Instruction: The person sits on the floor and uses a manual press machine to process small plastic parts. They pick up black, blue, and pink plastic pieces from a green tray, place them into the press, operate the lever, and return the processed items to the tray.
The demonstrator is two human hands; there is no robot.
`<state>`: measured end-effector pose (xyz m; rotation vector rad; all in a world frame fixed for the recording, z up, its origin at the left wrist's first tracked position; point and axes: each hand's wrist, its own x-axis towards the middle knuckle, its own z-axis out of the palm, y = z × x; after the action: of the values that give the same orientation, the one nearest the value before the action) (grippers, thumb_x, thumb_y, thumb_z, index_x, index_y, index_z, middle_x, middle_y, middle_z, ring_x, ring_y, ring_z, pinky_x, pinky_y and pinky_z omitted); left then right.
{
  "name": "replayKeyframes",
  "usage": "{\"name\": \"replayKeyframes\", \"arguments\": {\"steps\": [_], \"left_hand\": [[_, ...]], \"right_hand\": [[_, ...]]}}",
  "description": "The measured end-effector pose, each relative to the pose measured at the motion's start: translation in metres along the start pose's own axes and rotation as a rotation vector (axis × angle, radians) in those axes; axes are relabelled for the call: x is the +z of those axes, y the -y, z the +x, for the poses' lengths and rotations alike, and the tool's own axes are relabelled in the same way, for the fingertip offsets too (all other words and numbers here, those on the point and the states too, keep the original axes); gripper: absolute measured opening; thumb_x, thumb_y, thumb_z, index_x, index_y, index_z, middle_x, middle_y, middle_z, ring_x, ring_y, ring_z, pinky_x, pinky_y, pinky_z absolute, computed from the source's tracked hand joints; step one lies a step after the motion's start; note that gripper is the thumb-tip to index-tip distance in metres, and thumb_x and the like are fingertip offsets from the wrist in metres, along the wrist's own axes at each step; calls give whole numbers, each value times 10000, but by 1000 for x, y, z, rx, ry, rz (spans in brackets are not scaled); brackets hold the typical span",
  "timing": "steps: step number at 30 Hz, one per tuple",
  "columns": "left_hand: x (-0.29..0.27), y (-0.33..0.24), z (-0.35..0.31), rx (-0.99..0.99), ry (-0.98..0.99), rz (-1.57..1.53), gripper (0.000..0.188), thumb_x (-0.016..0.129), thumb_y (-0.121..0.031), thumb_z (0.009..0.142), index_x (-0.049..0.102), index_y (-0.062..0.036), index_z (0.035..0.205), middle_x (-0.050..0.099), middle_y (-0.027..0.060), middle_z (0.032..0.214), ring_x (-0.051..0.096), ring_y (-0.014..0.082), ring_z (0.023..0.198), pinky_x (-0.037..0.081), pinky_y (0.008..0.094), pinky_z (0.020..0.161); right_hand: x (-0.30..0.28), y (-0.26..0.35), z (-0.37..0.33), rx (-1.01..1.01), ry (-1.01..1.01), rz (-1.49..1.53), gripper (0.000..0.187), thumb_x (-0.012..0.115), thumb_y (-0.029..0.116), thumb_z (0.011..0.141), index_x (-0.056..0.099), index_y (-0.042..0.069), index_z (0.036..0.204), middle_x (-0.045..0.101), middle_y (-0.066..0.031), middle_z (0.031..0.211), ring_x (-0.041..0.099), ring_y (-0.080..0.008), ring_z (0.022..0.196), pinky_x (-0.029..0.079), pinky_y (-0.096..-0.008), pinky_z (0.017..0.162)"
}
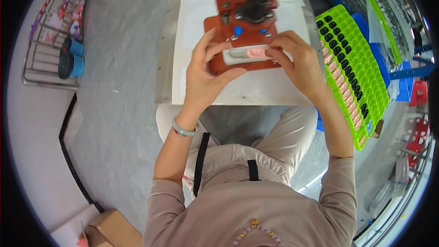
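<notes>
An orange hand press (249,23) stands in front of me. Under its head lies a white block (233,55) with a grey, elongated shape in its recess. A glossy pink plastic piece (256,53) sits at the block's right half. My left hand (206,66) curves around the block's left end, fingers behind and thumb along the front. At the right end, my right hand (295,57) has bent fingers pinched on the pink piece's edge; the fingertips partly hide the contact. The press's orange base (219,67) shows beneath the block.
The press stands on a white worktable (183,77) with a metal edge. To the right, a bright green compartment tray (375,82) holds rows of black and pink pieces. A wire rack (29,71) stands at the left, and a cardboard box (116,228) at the lower left.
</notes>
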<state>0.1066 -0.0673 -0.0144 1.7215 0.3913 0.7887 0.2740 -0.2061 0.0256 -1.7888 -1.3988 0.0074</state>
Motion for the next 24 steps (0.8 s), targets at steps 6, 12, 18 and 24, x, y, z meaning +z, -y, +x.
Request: {"name": "replayKeyframes", "arguments": {"steps": [6,12,18,24], "left_hand": [[0,7,6,125,-14,168,824,766,-84,737,303,-33,1416,635,95,1139,549,180,1073,425,309,950],[2,4,6,155,-58,263,741,712,-103,797,307,-16,1412,644,81,1165,562,198,1089,422,322,966],[5,10,8,123,-51,276,729,714,-188,813,322,-6,1400,682,42,1046,541,227,1058,415,338,922],[8,10,5,146,-46,270,767,730,-186,794,311,-4,1410,680,65,1043,534,242,1063,388,348,944]], "right_hand": [[20,-5,14,214,51,176,172,723,49,751,678,-6,907,610,-78,838,574,-161,641,478,-293,613],[12,-2,24,275,190,50,190,702,43,773,666,4,956,613,-66,843,563,-149,632,479,-278,607],[11,6,23,366,179,97,182,668,46,800,655,-5,974,634,-89,804,579,-158,655,486,-284,630],[-64,-12,60,370,-173,176,288,579,267,917,683,27,1038,682,-52,927,603,-115,840,468,-253,754]]}}
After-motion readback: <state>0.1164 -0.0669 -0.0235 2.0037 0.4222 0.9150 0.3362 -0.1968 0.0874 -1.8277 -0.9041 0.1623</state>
